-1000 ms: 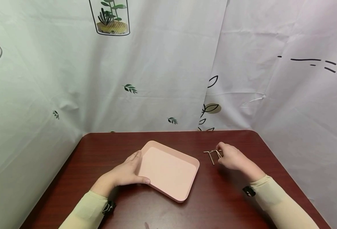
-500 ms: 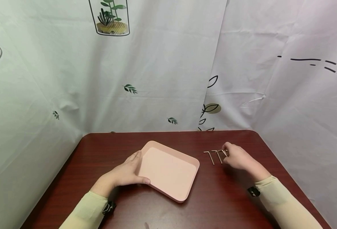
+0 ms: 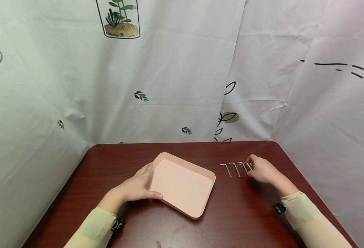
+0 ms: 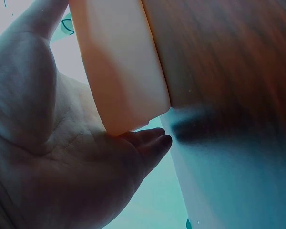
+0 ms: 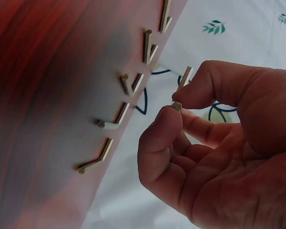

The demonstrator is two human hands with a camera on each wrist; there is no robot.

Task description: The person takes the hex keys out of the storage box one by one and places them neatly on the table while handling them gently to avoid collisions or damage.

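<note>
A shallow pink tray point(image 3: 182, 186) lies at an angle on the dark red table point(image 3: 231, 220). At its left corner rests my left hand point(image 3: 137, 186), fingers straight along one wall and thumb along the near wall; the left wrist view shows the palm beside the tray wall point(image 4: 124, 62). To the tray's right, my right hand point(image 3: 264, 171) pinches a small brass-coloured hex key point(image 5: 184, 80) between thumb and index finger. Several similar L-shaped hex keys point(image 3: 235, 168) form a row on the table, the rightmost partly hidden by this hand in the head view.
White cloth point(image 3: 169, 69) with printed plants hangs behind the table and at both sides. The table's far edge point(image 3: 138, 143) runs just beyond the tray and keys. Both forearms, with wrist cameras point(image 3: 118, 224), come in from the near side.
My right hand has shifted rightward along the row in steps, and more hex keys now show spread out on the table to its left. The left hand and the tray stay put.
</note>
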